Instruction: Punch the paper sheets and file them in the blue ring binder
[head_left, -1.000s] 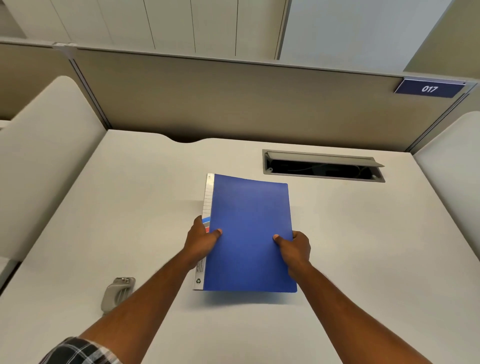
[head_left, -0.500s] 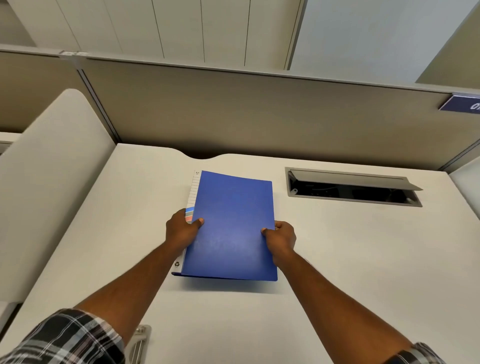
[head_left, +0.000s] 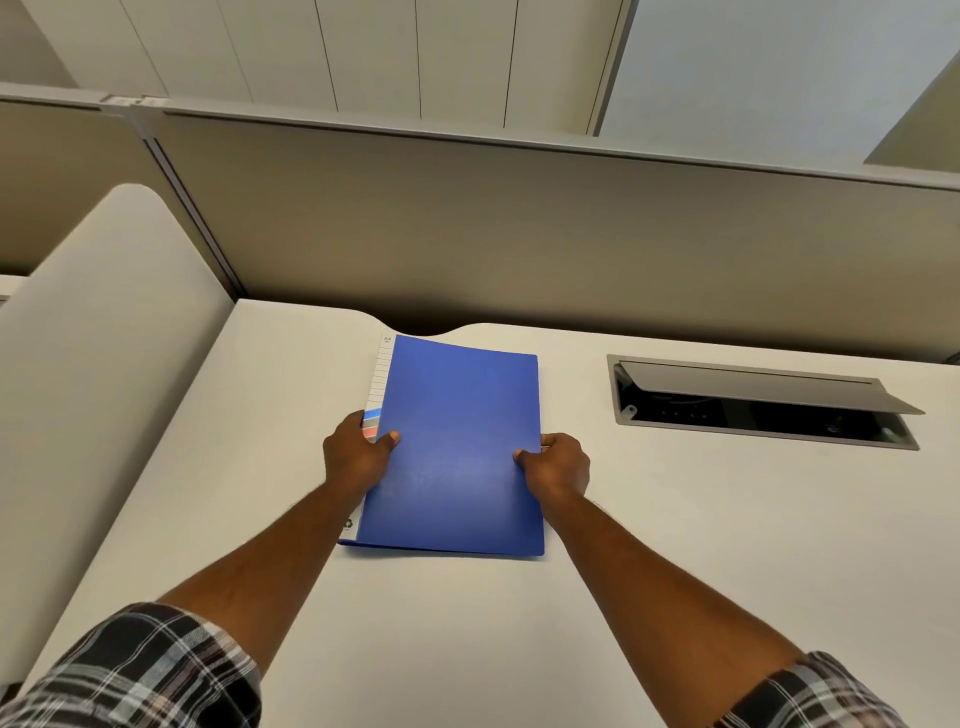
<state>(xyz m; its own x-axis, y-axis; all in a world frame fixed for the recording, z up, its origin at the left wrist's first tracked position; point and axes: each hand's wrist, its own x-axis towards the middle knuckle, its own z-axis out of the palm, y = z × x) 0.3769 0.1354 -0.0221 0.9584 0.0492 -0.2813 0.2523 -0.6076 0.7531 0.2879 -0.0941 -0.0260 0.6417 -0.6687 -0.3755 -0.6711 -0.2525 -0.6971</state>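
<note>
The blue ring binder (head_left: 457, 447) is closed and lies on the white desk (head_left: 727, 545), its far edge close to the back of the desk. A white label strip with coloured bands runs down its left spine. My left hand (head_left: 356, 457) grips the spine side, thumb on the cover and fingers under the edge. My right hand (head_left: 558, 465) grips the right edge the same way. No loose paper sheets or hole punch show in this view.
An open grey cable hatch (head_left: 758, 405) is set into the desk at the right. A beige partition wall (head_left: 519, 228) closes the back, and a rounded white side divider (head_left: 104, 364) stands at the left.
Both hands have carried the binder away from me toward the back of the desk. The camera tilted up, so the metal punch at the lower left has left the view.
</note>
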